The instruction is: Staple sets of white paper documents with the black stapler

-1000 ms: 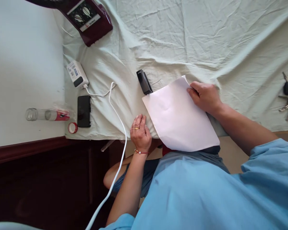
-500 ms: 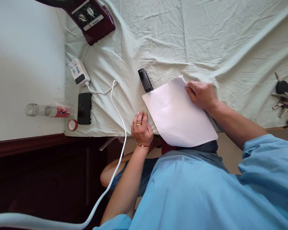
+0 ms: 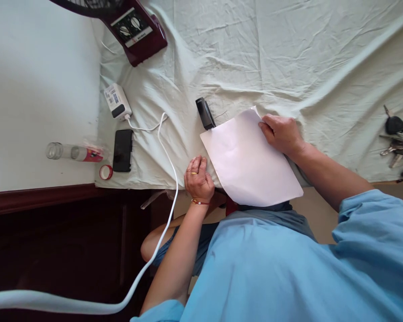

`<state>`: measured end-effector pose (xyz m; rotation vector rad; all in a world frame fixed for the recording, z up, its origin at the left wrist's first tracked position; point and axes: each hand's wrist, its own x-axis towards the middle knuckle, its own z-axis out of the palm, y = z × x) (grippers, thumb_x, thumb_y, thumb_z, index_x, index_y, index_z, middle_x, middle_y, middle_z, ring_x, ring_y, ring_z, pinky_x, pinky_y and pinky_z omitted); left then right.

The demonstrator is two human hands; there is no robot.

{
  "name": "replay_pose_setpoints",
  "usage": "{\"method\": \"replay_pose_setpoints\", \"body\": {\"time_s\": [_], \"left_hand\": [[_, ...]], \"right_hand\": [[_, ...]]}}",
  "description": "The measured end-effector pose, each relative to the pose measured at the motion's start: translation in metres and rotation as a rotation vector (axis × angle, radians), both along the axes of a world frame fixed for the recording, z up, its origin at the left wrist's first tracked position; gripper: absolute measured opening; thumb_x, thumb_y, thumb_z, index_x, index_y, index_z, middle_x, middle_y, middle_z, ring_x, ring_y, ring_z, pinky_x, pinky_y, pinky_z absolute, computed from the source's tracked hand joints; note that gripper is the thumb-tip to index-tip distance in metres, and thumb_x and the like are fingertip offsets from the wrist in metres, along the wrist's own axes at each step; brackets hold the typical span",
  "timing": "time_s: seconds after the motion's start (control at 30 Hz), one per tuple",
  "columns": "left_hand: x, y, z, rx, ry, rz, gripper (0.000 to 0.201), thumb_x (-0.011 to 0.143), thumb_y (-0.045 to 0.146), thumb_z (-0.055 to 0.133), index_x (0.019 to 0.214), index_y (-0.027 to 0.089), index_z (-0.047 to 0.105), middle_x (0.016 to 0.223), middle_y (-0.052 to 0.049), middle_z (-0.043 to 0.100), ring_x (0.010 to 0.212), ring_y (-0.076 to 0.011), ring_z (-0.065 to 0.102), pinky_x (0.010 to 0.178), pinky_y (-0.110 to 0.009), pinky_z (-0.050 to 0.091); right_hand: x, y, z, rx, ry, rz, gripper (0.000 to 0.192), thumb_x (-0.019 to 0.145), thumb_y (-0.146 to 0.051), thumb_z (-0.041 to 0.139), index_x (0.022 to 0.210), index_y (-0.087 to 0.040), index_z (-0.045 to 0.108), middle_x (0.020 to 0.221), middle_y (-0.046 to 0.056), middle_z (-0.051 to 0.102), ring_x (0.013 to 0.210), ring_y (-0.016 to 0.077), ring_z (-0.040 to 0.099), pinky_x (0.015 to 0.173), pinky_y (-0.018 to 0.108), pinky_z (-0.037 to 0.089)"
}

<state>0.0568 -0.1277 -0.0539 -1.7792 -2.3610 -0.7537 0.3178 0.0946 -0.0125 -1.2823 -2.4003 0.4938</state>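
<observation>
White paper sheets [image 3: 250, 156] lie at a slant over the table's near edge, their lower part hanging above my lap. My right hand [image 3: 282, 135] pinches their upper right edge between thumb and fingers. The stack looks like more than one sheet at its top corner. A black stapler [image 3: 205, 114] lies by the upper left corner, its near end against or under the paper. My left hand [image 3: 199, 179], with a ring and a red bracelet, rests on the cloth edge just left of the paper, fingers laid out and holding nothing.
A white cable [image 3: 168, 152] runs from a white power bank [image 3: 117, 102] past my left arm. Left lie a phone [image 3: 122, 150], a red cap [image 3: 105, 172] and a clear bottle [image 3: 77, 153]. A dark red fan base [image 3: 141, 36] stands behind; keys [image 3: 396, 134] lie far right.
The view has shifted slightly, so the things at left appear a little further right. Both hands, the paper and the stapler keep nearly the same places.
</observation>
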Motion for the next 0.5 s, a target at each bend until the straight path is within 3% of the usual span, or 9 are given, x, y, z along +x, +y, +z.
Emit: {"method": "replay_pose_setpoints", "body": {"time_s": [0.27, 0.5], "left_hand": [[0.0025, -0.0010, 0.0021, -0.018, -0.008, 0.019, 0.053, 0.096, 0.021, 0.049, 0.140, 0.016, 0.078, 0.150, -0.017, 0.074, 0.145, -0.0326, 0.065, 0.129, -0.049, 0.043], [0.0026, -0.0033, 0.0011, 0.021, 0.034, 0.001, 0.050, 0.098, 0.019, 0.048, 0.139, 0.018, 0.078, 0.146, -0.016, 0.076, 0.142, -0.0299, 0.068, 0.126, -0.046, 0.046]], "right_hand": [[-0.0019, -0.0008, 0.0034, -0.064, 0.046, 0.006, 0.024, 0.100, -0.038, 0.048, 0.079, -0.027, 0.042, 0.079, 0.007, 0.065, 0.073, 0.0241, 0.058, 0.071, 0.039, 0.036], [0.0003, -0.0004, 0.0051, -0.124, 0.079, 0.023, 0.023, 0.101, -0.042, 0.049, 0.083, -0.028, 0.050, 0.077, 0.008, 0.065, 0.073, 0.0259, 0.058, 0.071, 0.040, 0.037]]}}
